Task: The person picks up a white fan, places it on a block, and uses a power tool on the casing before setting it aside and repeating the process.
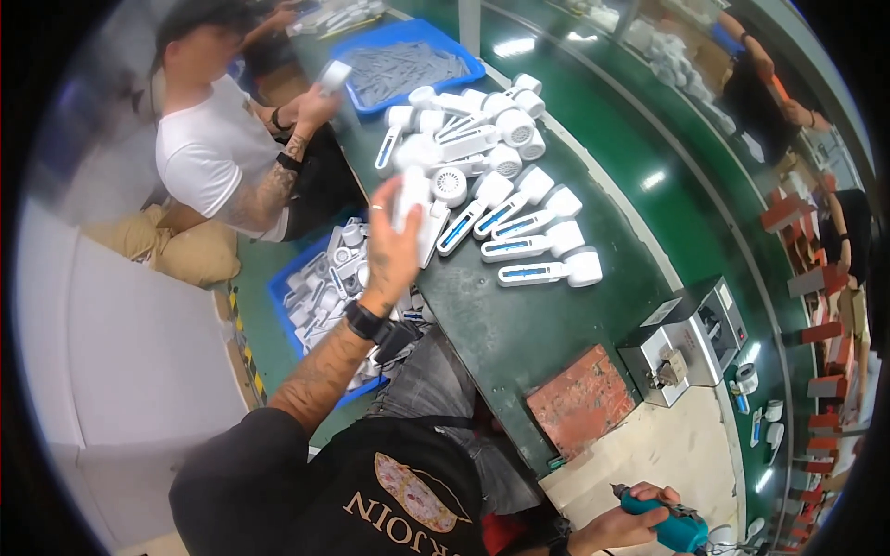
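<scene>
A dark green workbench [482, 338] runs from the top centre of the frame to the lower right; a co-worker [209, 153] in a white shirt fills the upper left, hands raised around a white part; a blue crate [278, 295] full of white pieces stands left of centre, lower than the bench; a heap of white round-headed units [468, 142] covers the bench at upper centre, several showing blue strips along their handles; behind it a blue tray [476, 70] holds grey strips; a worn red-brown board [584, 403] lies right of centre, beside a small metal machine [663, 357]; the left hand [394, 250], near the middle, has its fingers closed around a blurred white unit [411, 196], held over the heap's near edge; the right hand [623, 526], at lower right, wraps its fingers around a teal power driver [683, 533].
</scene>
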The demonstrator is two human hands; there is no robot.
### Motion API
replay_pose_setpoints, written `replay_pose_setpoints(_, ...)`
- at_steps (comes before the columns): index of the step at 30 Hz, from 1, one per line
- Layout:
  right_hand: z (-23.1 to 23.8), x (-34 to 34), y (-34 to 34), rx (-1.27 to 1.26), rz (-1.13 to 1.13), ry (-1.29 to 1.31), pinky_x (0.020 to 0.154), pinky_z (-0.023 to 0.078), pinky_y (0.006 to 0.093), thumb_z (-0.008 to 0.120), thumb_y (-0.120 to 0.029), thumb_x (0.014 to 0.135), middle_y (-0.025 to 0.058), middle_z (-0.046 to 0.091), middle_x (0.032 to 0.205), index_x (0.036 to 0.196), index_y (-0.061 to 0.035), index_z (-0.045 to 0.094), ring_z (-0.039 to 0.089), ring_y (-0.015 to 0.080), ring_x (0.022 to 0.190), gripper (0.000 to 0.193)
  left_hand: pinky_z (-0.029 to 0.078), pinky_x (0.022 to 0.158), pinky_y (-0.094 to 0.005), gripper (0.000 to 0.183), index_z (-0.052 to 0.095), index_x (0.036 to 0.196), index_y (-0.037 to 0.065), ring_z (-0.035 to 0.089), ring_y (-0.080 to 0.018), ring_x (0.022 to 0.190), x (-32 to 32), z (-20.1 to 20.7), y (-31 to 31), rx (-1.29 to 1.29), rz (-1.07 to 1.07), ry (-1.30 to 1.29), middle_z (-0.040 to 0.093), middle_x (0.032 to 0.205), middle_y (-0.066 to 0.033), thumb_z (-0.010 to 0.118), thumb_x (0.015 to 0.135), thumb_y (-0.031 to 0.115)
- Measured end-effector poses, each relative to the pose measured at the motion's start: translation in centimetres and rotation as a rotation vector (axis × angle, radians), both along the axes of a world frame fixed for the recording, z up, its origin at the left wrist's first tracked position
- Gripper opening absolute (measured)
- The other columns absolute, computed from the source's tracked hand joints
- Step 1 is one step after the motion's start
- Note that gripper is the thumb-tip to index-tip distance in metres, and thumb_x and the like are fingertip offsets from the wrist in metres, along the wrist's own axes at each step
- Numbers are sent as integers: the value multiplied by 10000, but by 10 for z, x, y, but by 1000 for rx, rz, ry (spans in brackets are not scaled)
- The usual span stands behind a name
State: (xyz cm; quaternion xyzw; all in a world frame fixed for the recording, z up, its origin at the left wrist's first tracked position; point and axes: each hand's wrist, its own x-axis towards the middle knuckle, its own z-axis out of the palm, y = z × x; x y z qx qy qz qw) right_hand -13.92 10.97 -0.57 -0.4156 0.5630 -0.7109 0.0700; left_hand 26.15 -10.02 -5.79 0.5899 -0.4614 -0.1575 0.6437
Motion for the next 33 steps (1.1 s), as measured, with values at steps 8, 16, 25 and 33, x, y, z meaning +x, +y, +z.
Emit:
replay_pose_setpoints(8, -14, -2, -12, 45, 111, -150, 669, 433, 287, 611, -485, 984, 53, 521, 756, 1184, 24, 525, 521, 160, 703, 553, 413, 1065, -415, 459, 488, 1367, -18, 544, -360, 1218, 106, -49, -45, 87, 388, -361, 517, 1368, -229, 599, 934, 84)
replay_pose_setpoints(16, -18, -4, -23, 147, -57, -90, 819, 492, 313, 669, -391, 966, 84, 646, 900, 1345, 53, 470, 599, 183, 880, 617, 398, 1101, -419, 527, 527, 1383, 24, 496, -372, 1317, 101, -41, -48, 207, 167, -548, 519, 1399, -231, 682, 941, 264)
replay_pose_setpoints(25, -28, -8, -10, 230, -226, 71, 937, 494, 357, 562, -250, 1028, 164, 624, 1258, 1410, 71, 434, 574, 248, 1158, 515, 451, 998, -351, 356, 631, 1231, 40, 567, -272, 1187, -3, 69, -3, -173, -41, -345, 588, 1295, -149, 689, 881, 71)
replay_pose_setpoints(33, -29, 6, -20, 230, -202, 145, 1014, 469, 382, 566, -218, 1024, 206, 563, 1371, 1423, 92, 392, 555, 288, 1223, 533, 444, 1025, -428, 531, 534, 1334, -34, 581, -330, 1156, -9, 183, 22, -792, -353, -367, 594, 1293, -231, 560, 987, 368)
